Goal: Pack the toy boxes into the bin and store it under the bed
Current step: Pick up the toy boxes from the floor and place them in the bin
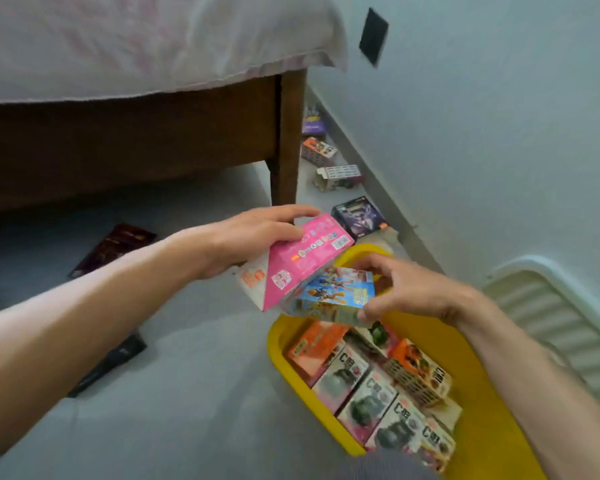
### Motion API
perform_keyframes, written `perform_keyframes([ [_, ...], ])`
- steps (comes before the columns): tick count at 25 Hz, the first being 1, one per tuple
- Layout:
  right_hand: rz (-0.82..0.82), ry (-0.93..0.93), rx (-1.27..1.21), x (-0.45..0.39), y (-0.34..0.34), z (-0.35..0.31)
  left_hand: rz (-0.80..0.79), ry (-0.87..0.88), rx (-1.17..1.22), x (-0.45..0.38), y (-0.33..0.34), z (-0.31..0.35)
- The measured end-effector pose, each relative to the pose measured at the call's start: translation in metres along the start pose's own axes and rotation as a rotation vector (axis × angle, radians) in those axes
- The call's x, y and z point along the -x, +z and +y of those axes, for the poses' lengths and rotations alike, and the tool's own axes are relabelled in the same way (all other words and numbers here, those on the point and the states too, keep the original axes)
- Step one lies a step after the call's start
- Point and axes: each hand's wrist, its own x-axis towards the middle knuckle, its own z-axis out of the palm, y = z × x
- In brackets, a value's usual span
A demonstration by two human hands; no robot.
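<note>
Left hand (257,233) grips the pink box (305,258) and right hand (406,289) pinches the blue box (336,294), both over the yellow bin (465,344) already holding about 8 boxes; light, crushable cardboard, best held by opposite flat sides.

A home bedroom: wooden bed (153,140), bedsheet (136,43).

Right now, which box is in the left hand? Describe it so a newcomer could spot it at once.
Start at the yellow bin on the floor near the wall, half filled with toy boxes. Two boxes are held just above its far end, beside the wooden bed leg. The left hand grips the bright pink box; the right hand holds the blue picture box against it.
</note>
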Motion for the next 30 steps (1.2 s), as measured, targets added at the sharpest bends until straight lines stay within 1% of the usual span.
perform_keyframes([
  [3, 0.231, 0.133, -0.22, 0.034, 0.011, 0.061, -0.078, -0.032, -0.058, -0.029, 0.056, 0.025],
  [4, 0.311, 0.185, -0.312, 0.044, 0.019, 0.078, -0.085, -0.05, -0.024, -0.036, 0.073, 0.028],
  [6, 0.42, 0.278, -0.496, 0.062, 0.038, 0.104, -0.107, -0.101, 0.121, -0.046, 0.101, 0.028],
  [8, 0.483, 0.346, -0.653, 0.074, 0.054, 0.121, -0.236, -0.149, 0.252, -0.05, 0.12, 0.022],
  [10, 0.518, 0.388, -0.734, 0.078, 0.064, 0.131, -0.394, -0.192, 0.323, -0.05, 0.128, 0.014],
  [11, 0.528, 0.401, -0.77, 0.079, 0.068, 0.134, -0.452, -0.187, 0.271, -0.05, 0.133, 0.011],
  [12, 0.536, 0.409, -0.813, 0.078, 0.072, 0.137, -0.496, -0.13, 0.1, -0.051, 0.136, 0.006],
  [14, 0.537, 0.413, -0.871, 0.076, 0.079, 0.138, -0.532, 0.094, -0.504, -0.052, 0.142, -0.006],
  [15, 0.528, 0.414, -0.901, 0.075, 0.082, 0.138, -0.498, 0.241, -0.738, -0.052, 0.147, -0.013],
  [16, 0.51, 0.414, -0.928, 0.074, 0.084, 0.137, -0.416, 0.389, -0.859, -0.053, 0.152, -0.02],
  [17, 0.487, 0.409, -0.94, 0.074, 0.086, 0.137, -0.287, 0.504, -0.87, -0.054, 0.157, -0.024],
  [18, 0.464, 0.4, -0.946, 0.074, 0.088, 0.137, -0.152, 0.58, -0.815, -0.055, 0.159, -0.028],
  [19, 0.448, 0.384, -0.964, 0.074, 0.089, 0.138, -0.046, 0.595, -0.756, -0.057, 0.159, -0.028],
  [20, 0.447, 0.373, -0.998, 0.076, 0.09, 0.141, 0.02, 0.561, -0.692, -0.058, 0.158, -0.027],
  [21, 0.466, 0.373, -1.039, 0.079, 0.09, 0.146, 0.044, 0.487, -0.613, -0.06, 0.155, -0.025],
  [22, 0.505, 0.386, -1.073, 0.083, 0.09, 0.152, 0.035, 0.384, -0.543, -0.062, 0.149, -0.022],
  [23, 0.561, 0.404, -1.09, 0.088, 0.091, 0.158, -0.01, 0.275, -0.515, -0.064, 0.141, -0.019],
  [25, 0.67, 0.438, -1.078, 0.099, 0.093, 0.169, -0.172, 0.093, -0.578, -0.065, 0.134, -0.018],
  [27, 0.75, 0.448, -1.079, 0.106, 0.097, 0.176, -0.351, -0.051, -0.598, -0.066, 0.146, -0.025],
  [28, 0.783, 0.45, -1.093, 0.106, 0.1, 0.177, -0.408, -0.103, -0.602, -0.067, 0.157, -0.032],
  [29, 0.81, 0.457, -1.11, 0.105, 0.103, 0.179, -0.43, -0.132, -0.643, -0.069, 0.168, -0.04],
  [30, 0.835, 0.467, -1.126, 0.103, 0.105, 0.178, -0.415, -0.133, -0.716, -0.071, 0.178, -0.049],
])
